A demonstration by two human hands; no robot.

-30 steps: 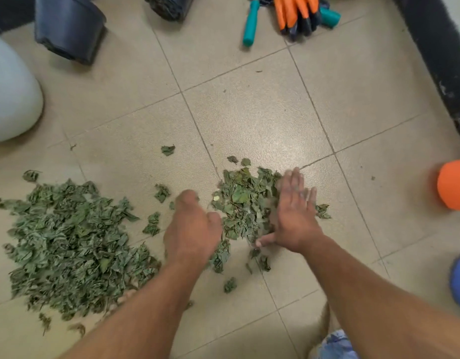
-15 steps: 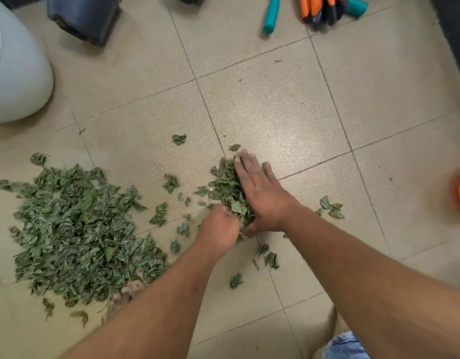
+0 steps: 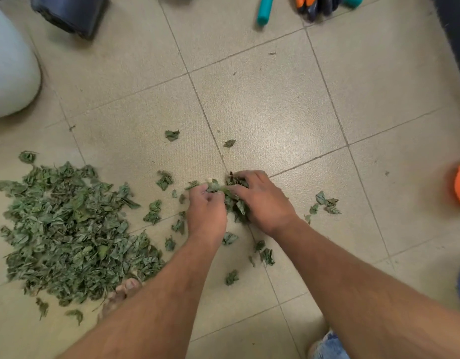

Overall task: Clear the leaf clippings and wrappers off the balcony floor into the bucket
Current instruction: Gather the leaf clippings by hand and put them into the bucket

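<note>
The fingers [image 3: 203, 189] of the left hand [image 3: 207, 216] are curled in tight, knuckles up, gripping the near side of a small clump [image 3: 235, 204] of leaf clippings. The right hand [image 3: 264, 200] is cupped over the far side, its fingertips bent down to the tile, so the clump is squeezed between the two. From where I stand the stuff looks dry, thin and almost weightless, crumpled rather than stiff. I'd judge it gives under any squeeze and sifts out through open fingers, so the sound hold is a scoop from both sides, palms low to the balcony floor [image 3: 275, 104], lifted as one closed handful rather than pinched from above. Stray bits [image 3: 230, 238] lie just around the wrists, a few more scraps [image 3: 327, 203] sit off to the right, and they will likely need sweeping together first. The big heap [image 3: 68, 229] lies well to the left, beside a bare foot [image 3: 125, 287], with neither hand on it. Further out stand a pale rounded vessel [image 3: 11, 68] and a dark pot [image 3: 68, 14]; I cannot tell which, if either, is the bucket. I see no wrappers. A teal-handled tool [image 3: 264, 11] and orange gloves [image 3: 314, 6] lie at the far edge.
</note>
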